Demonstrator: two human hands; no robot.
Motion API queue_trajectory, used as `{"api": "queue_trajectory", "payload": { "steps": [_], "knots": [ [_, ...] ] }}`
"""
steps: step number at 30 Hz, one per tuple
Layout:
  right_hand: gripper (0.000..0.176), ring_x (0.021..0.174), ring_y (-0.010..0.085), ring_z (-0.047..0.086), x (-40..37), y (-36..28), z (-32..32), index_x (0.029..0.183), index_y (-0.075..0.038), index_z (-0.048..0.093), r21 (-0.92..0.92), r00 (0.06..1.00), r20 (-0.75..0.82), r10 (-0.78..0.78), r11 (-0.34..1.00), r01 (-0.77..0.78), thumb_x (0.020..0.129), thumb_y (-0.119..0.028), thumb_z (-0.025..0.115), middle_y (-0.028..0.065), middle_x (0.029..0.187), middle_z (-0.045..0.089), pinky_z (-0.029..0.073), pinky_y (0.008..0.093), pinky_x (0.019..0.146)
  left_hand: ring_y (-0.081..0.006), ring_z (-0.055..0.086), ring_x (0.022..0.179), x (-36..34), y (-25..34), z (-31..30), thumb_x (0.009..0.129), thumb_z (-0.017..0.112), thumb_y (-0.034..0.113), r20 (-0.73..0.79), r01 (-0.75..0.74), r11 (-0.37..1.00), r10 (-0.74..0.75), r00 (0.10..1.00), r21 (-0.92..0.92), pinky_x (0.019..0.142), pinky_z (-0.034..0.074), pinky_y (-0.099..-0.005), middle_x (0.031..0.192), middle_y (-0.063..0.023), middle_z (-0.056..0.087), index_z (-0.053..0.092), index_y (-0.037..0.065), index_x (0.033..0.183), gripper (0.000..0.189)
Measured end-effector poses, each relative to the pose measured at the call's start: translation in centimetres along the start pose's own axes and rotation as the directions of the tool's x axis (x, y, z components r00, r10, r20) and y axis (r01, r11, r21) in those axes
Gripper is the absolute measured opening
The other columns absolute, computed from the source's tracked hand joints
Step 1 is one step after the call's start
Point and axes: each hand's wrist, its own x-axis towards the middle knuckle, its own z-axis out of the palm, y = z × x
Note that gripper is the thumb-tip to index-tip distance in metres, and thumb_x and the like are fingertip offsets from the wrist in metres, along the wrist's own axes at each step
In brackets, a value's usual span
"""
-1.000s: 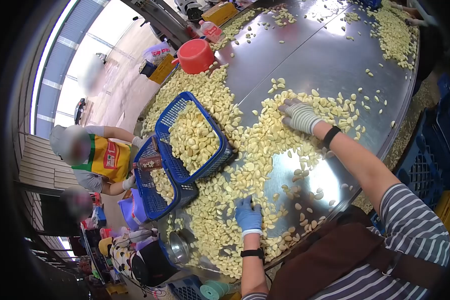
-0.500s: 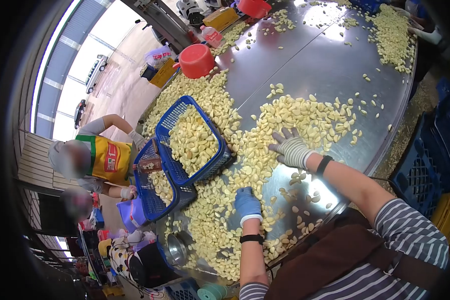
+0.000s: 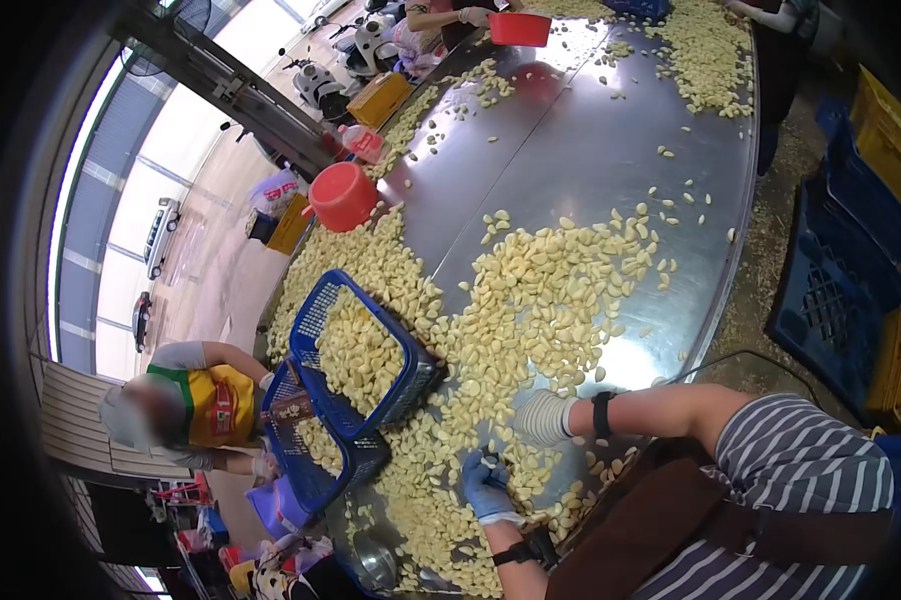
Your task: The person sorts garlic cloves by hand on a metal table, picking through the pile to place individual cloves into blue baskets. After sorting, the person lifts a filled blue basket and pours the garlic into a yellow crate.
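Pale peeled garlic cloves (image 3: 545, 270) lie in a wide heap on the metal table (image 3: 570, 160). My right hand (image 3: 544, 417), in a striped white glove, rests among the cloves at the heap's near side. Its fingers point down and away from view, so their grip is hidden. Just left of it, my left hand (image 3: 487, 488) wears a blue glove. Its fingers are curled in over the cloves, around something small that I cannot make out. A blue basket (image 3: 410, 385) full of cloves stands tilted on the heap, beside a second blue basket (image 3: 305, 480).
Across the table a person in a yellow and green apron (image 3: 220, 405) stands at the second basket. A red basin (image 3: 342, 197) and a pink-labelled bottle (image 3: 362, 143) stand farther back. A metal bowl (image 3: 374, 562) sits at lower left. Blue crates (image 3: 830, 290) are stacked at right.
My right hand has come back toward me, from spread fingers on the heap to beside the left hand. The left hand has turned, its fingers now curled upward. The camera view has shifted.
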Motion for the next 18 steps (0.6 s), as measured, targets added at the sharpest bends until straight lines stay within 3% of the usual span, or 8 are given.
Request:
{"api": "queue_trajectory", "payload": {
  "steps": [3, 7, 9, 11, 12, 15, 16, 18],
  "knots": [
    [0.029, 0.080, 0.0362, 0.065, -0.5, 0.0, -1.6, 0.093, 0.000, 0.068, 0.192, 0.970, -0.243, 0.020, 0.981, 0.028, 0.071, -0.019, 0.066, 0.0192, 0.081, 0.066, 0.052, 0.0442, 0.064, -0.0218, 0.062, 0.080, -2.6, 1.1, 3.3, 0.089, 0.057, 0.023, 0.107, 0.119, 0.958, -0.093, 0.990, -0.261, 0.068, 0.056, -0.0333, 0.093, -0.0126, 0.065, 0.059, 0.003, 0.107, 0.027],
    [0.041, 0.085, 0.0355, 0.065, -1.5, -0.7, -4.4, 0.101, -0.001, 0.065, 0.199, 0.964, -0.237, -0.118, 0.966, 0.167, 0.077, -0.034, 0.066, 0.0178, 0.089, 0.065, 0.051, 0.0453, 0.074, -0.0284, 0.063, 0.091, -1.6, -0.5, 5.3, 0.093, 0.057, 0.036, 0.248, 0.309, 0.855, -0.221, 0.943, -0.417, 0.075, 0.056, -0.0383, 0.097, -0.0107, 0.065, 0.058, 0.003, 0.105, 0.035],
    [0.043, 0.089, 0.0357, 0.064, -1.9, 3.2, -6.8, 0.104, -0.004, 0.065, 0.167, 0.953, -0.294, 0.075, 0.986, -0.026, 0.081, -0.040, 0.064, 0.0165, 0.093, 0.065, 0.049, 0.0478, 0.080, -0.0233, 0.062, 0.080, 0.7, -1.1, 5.4, 0.094, 0.056, 0.030, 0.190, 0.173, 0.896, -0.101, 0.976, -0.410, 0.064, 0.055, -0.0329, 0.090, -0.0091, 0.064, 0.059, 0.005, 0.105, 0.028],
    [0.047, 0.105, 0.0375, 0.058, -2.4, 7.9, -8.5, 0.117, -0.009, 0.061, 0.082, 0.884, -0.314, 0.347, 0.937, -0.339, 0.084, -0.042, 0.060, 0.0166, 0.112, 0.060, 0.043, 0.0535, 0.089, -0.0148, 0.056, 0.063, 1.8, 0.8, 7.9, 0.096, 0.054, 0.020, 0.402, 0.437, 0.845, -0.301, 0.865, -0.308, 0.050, 0.047, -0.0238, 0.080, -0.0058, 0.059, 0.058, 0.006, 0.111, 0.020],
    [0.051, 0.117, 0.0391, 0.053, -2.9, 9.3, -8.8, 0.126, -0.011, 0.057, -0.001, 0.808, -0.380, 0.450, 0.873, -0.487, 0.086, -0.043, 0.058, 0.0175, 0.126, 0.056, 0.039, 0.0576, 0.095, -0.0116, 0.049, 0.051, 2.5, 1.0, 9.6, 0.094, 0.057, 0.015, 0.352, 0.453, 0.836, -0.343, 0.871, -0.308, 0.041, 0.039, -0.0223, 0.074, -0.0023, 0.055, 0.057, 0.008, 0.118, 0.025],
    [0.063, 0.136, 0.0419, 0.031, -3.4, 11.8, -7.0, 0.140, -0.013, 0.045, 0.064, 0.766, -0.322, 0.557, 0.820, -0.569, 0.088, -0.048, 0.055, 0.0175, 0.149, 0.034, 0.025, 0.0665, 0.104, -0.0108, 0.046, 0.049, 5.4, 0.6, 15.1, 0.091, 0.056, 0.012, 0.291, 0.344, 0.935, -0.307, 0.906, -0.086, 0.040, 0.038, -0.0224, 0.067, -0.0010, 0.053, 0.051, 0.011, 0.133, 0.043],
    [0.071, 0.142, 0.0406, 0.022, -3.3, 11.2, -6.4, 0.143, -0.009, 0.040, 0.058, 0.779, -0.266, 0.568, 0.816, -0.575, 0.088, -0.052, 0.053, 0.0180, 0.154, 0.025, 0.017, 0.0699, 0.106, -0.0103, 0.046, 0.049, 7.0, -0.4, 16.8, 0.089, 0.055, 0.010, 0.240, 0.219, 0.961, -0.255, 0.937, 0.168, 0.040, 0.037, -0.0228, 0.065, -0.0005, 0.052, 0.045, 0.014, 0.140, 0.052],
    [0.071, 0.141, 0.0411, 0.023, -3.1, 8.7, -5.4, 0.142, -0.008, 0.041, 0.041, 0.793, -0.251, 0.555, 0.825, -0.564, 0.087, -0.052, 0.053, 0.0189, 0.153, 0.026, 0.016, 0.0705, 0.106, -0.0099, 0.045, 0.048, 9.5, -1.1, 17.9, 0.087, 0.055, 0.008, 0.209, 0.083, 0.907, -0.184, 0.961, 0.414, 0.040, 0.037, -0.0233, 0.062, 0.0000, 0.051, 0.039, 0.016, 0.146, 0.061]
  ]
}}
